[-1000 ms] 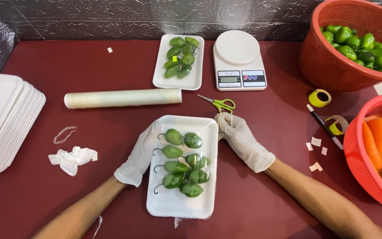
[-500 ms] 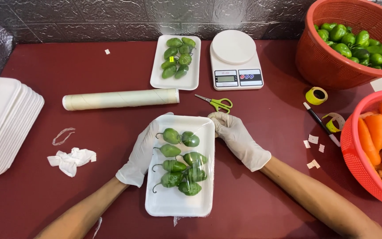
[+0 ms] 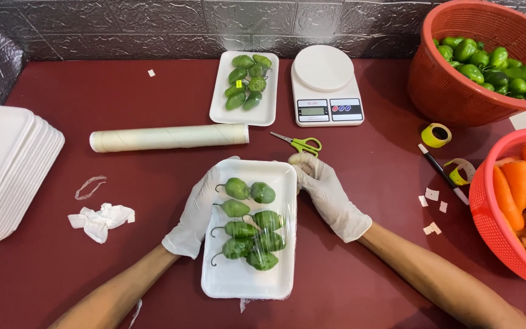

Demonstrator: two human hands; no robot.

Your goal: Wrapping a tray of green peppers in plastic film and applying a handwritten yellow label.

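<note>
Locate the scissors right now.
In the head view the green-handled scissors lie on the red table just beyond the right hand, in front of the white scale and right of the film roll.

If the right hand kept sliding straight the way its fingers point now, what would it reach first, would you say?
The right hand points up and slightly left, away from the person, along the foam tray's right edge. The green-handled scissors lie just beyond its fingertips, so it would probably meet those first, with the kitchen scale farther behind.
</note>
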